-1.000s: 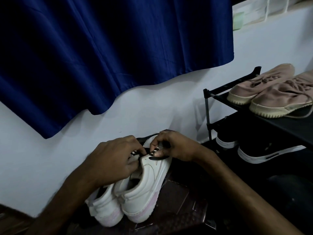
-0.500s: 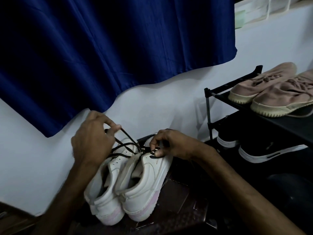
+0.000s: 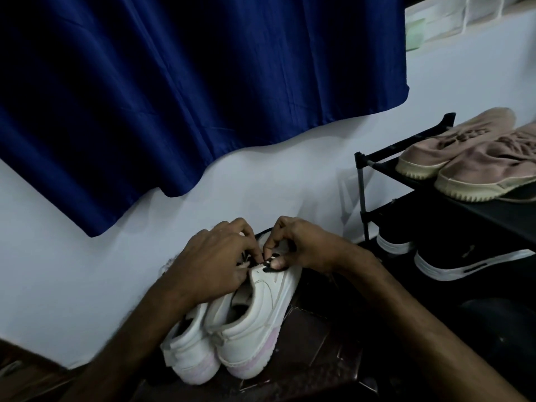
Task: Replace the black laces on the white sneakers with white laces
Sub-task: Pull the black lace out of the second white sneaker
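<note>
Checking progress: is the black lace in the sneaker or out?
In, at least partly: black lace shows threaded between left hand and right hand.

- The left hand [image 3: 214, 265] covers the lacing of the white sneakers [image 3: 261, 320]. Both toes are hidden behind the two hands.
- I see only short bits of black lace [image 3: 265, 268] between the fingers of the left hand and the right hand [image 3: 301, 245], which pinch it. I cannot tell which eyelets it runs through.
- Pink shoes [image 3: 470, 169], right of frame: the nearer one is cut off by the right edge.
- Black shoes [image 3: 452, 262] under the black rack [image 3: 361, 192] shelf: uppers lost in shadow.
- Blue curtain [image 3: 188, 97]: cut off by the top and left edges.
- Upper right: pale items [image 3: 435, 21], too blurred to identify.
- Lower right: dark shape [image 3: 499, 323], unreadable.
</note>
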The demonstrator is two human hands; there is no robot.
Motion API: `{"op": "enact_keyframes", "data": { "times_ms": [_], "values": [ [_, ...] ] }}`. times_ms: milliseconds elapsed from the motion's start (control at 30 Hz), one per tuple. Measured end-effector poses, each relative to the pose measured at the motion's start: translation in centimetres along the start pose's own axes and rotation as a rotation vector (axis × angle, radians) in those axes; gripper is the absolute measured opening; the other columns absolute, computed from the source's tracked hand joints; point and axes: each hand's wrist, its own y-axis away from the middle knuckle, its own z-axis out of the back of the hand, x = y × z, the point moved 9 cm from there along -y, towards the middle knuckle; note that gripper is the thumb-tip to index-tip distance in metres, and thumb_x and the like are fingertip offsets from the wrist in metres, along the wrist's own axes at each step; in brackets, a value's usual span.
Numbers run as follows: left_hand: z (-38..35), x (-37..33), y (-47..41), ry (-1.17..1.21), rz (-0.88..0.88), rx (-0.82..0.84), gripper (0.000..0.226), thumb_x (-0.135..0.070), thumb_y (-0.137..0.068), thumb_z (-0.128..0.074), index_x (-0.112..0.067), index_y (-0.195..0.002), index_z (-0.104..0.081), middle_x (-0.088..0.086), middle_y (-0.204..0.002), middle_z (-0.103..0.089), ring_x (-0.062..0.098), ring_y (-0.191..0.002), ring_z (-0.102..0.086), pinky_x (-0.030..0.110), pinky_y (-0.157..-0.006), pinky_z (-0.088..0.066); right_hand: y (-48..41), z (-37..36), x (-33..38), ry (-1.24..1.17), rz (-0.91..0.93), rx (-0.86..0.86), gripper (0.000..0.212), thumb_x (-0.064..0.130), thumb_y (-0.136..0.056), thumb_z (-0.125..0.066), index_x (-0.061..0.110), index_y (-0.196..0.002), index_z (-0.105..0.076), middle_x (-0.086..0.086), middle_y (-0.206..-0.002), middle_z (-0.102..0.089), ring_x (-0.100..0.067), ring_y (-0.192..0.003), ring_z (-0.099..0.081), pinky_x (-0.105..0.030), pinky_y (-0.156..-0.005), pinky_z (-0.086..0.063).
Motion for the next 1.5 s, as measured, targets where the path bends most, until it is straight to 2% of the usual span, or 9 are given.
{"op": "enact_keyframes", "data": {
  "times_ms": [167,300,467,567,633,833,1133,1333,1500],
  "values": [
    [1.2,-0.1,-0.1,-0.212,0.055,-0.101,0.012,-0.046,-0.090,-0.058,-0.035,-0.087,-0.063,-0.019,-0.113,-0.045,0.004,-0.105,-0.047,0.028,-0.079,-0.028,0.2,0.5,0.0,0.033,-0.031,-0.023,0.019,0.042,-0.074,-0.077,0.052,-0.082,-0.062,0.016,-0.099,-0.050,-0.001,-0.096,-0.045,-0.048,-0.097,-0.039],
    [3.8,3.0,0.9,0.011,0.256,-0.298,0.024,-0.046,-0.079,-0.074,-0.030,-0.067,-0.061,-0.018,-0.098,-0.051,0.007,-0.092,-0.053,0.035,-0.082,-0.038,0.2,0.9,0.2,0.075,-0.053,-0.022,0.019,0.042,-0.074,-0.077,0.049,-0.084,-0.063,0.018,-0.097,-0.047,-0.002,-0.100,-0.043,-0.052,-0.101,-0.030],
    [5.9,8.8,2.3,0.113,0.531,-0.505,0.019,-0.041,-0.080,-0.076,-0.028,-0.070,-0.065,-0.007,-0.098,-0.059,0.019,-0.084,-0.059,0.035,-0.072,-0.042,0.2,0.9,-0.1,0.145,-0.078,-0.006,0.017,0.042,-0.076,-0.076,0.045,-0.089,-0.065,0.020,-0.099,-0.042,-0.004,-0.103,-0.037,-0.060,-0.103,-0.024],
    [3.5,6.7,1.3,0.118,0.376,-0.378,0.007,-0.029,-0.085,-0.072,-0.030,-0.090,-0.067,-0.007,-0.108,-0.058,0.020,-0.098,-0.058,0.042,-0.083,-0.047,0.2,0.6,-0.1,0.135,-0.073,0.007,0.019,0.042,-0.076,-0.075,0.045,-0.091,-0.065,0.023,-0.096,-0.041,-0.004,-0.105,-0.037,-0.059,-0.103,-0.023],
    [2.8,4.5,0.9,0.211,0.212,-0.282,0.022,-0.025,-0.089,-0.068,-0.038,-0.107,-0.065,-0.016,-0.119,-0.053,0.012,-0.107,-0.052,0.039,-0.089,-0.045,0.1,0.6,-0.1,0.126,-0.069,0.010,0.019,0.043,-0.076,-0.075,0.046,-0.090,-0.064,0.024,-0.095,-0.042,-0.004,-0.107,-0.039,-0.057,-0.102,-0.024],
    [0.1,0.3,0.0,0.100,0.010,0.009,0.015,-0.038,-0.090,-0.062,-0.046,-0.102,-0.067,-0.028,-0.128,-0.042,-0.001,-0.117,-0.042,0.034,-0.095,-0.036,0.2,0.5,-0.4,0.110,-0.064,0.006,0.022,0.045,-0.076,-0.075,0.048,-0.095,-0.064,0.016,-0.104,-0.047,-0.008,-0.106,-0.045,-0.046,-0.098,-0.031],
    [2.8,1.0,-0.3,-0.246,0.165,-0.209,0.011,-0.042,-0.087,-0.065,-0.035,-0.094,-0.070,-0.019,-0.121,-0.044,0.006,-0.112,-0.047,0.039,-0.106,-0.030,0.4,0.6,-0.2,0.096,-0.068,-0.001,0.020,0.042,-0.077,-0.074,0.051,-0.087,-0.060,0.017,-0.105,-0.050,-0.008,-0.108,-0.047,-0.048,-0.099,-0.031],
    [5.6,8.6,2.2,-0.126,0.540,-0.491,0.004,-0.021,-0.084,-0.073,-0.022,-0.087,-0.073,0.002,-0.111,-0.057,0.026,-0.101,-0.055,0.045,-0.081,-0.043,0.3,0.5,0.0,0.111,-0.054,-0.011,0.021,0.039,-0.077,-0.074,0.045,-0.094,-0.063,0.016,-0.104,-0.050,-0.009,-0.108,-0.045,-0.049,-0.099,-0.031],
    [3.1,5.7,1.6,0.253,0.225,-0.340,0.018,-0.020,-0.090,-0.065,-0.035,-0.099,-0.067,-0.017,-0.124,-0.050,0.009,-0.112,-0.050,0.038,-0.090,-0.044,0.4,0.4,-0.1,0.100,-0.042,0.019,0.021,0.039,-0.078,-0.074,0.045,-0.096,-0.065,0.016,-0.106,-0.051,-0.009,-0.109,-0.045,-0.047,-0.100,-0.032]
  ]
}}
